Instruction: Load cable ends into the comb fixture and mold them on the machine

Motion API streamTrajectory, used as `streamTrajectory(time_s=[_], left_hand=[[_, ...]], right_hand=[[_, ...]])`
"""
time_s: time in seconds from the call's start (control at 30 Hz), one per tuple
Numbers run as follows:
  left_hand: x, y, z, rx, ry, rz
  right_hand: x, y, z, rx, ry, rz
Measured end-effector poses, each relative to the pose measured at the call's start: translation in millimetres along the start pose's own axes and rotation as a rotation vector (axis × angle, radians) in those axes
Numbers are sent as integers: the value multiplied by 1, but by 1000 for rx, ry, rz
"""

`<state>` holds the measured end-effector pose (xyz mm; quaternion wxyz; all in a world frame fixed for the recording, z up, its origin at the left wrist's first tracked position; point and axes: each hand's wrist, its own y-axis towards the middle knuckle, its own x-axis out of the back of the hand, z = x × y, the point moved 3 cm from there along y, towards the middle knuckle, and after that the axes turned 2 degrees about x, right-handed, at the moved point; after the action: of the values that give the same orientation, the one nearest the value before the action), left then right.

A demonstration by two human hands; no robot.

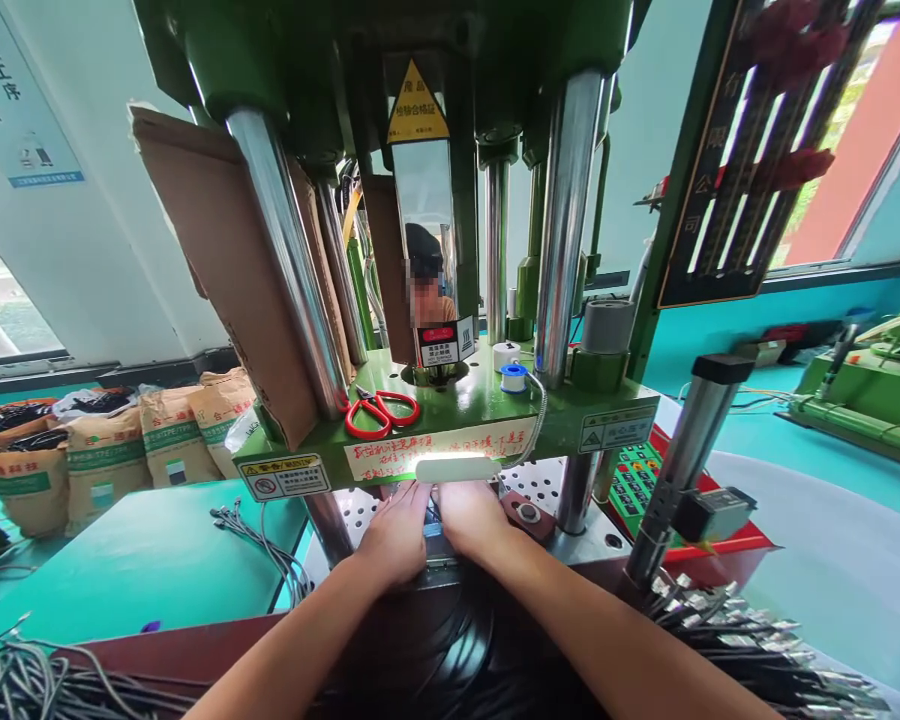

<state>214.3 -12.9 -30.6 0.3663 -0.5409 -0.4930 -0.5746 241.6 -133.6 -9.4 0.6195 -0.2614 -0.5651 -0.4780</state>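
Note:
Both hands reach in under the green plate of a press [487, 400], side by side over a metal mould block [439, 550]. My left hand [394, 535] lies along the block's left side, its fingers pressed together and pointing inward. My right hand [471, 520] is on the other side, knuckles up, with its fingers curled forward. A glowing lamp [457, 469] and its glare cover the fingertips, so what they hold cannot be made out. Dark cables [461, 640] run from the block toward me between my forearms.
Red-handled scissors [381, 412] and a blue-and-white spool [513, 377] rest on the press plate. Steel columns [570, 230] flank it. Cable bundles lie left [60, 675] and right [765, 640]. A green-button control panel [637, 480] stands right; sacks [105, 460] stand left.

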Motion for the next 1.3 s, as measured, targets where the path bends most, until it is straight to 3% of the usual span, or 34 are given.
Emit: streamTrajectory(time_s=[0.17,0.27,0.53,0.8,1.0,1.3], left_hand=[[-1,3,-14,28,35,-22],[-4,5,-21,64,52,-44],[-9,7,-22,80,58,-83],[-9,6,-19,86,47,-59],[-9,7,-20,117,31,-70],[-8,13,-23,182,39,-71]], right_hand=[[8,-21,-38,-143,-51,-41],[3,-21,-46,-136,-48,-10],[-11,-5,-45,-155,-11,3],[2,-13,-45,-23,-31,-65],[-6,-28,-26,149,-38,-137],[-19,-15,-30,87,5,-134]])
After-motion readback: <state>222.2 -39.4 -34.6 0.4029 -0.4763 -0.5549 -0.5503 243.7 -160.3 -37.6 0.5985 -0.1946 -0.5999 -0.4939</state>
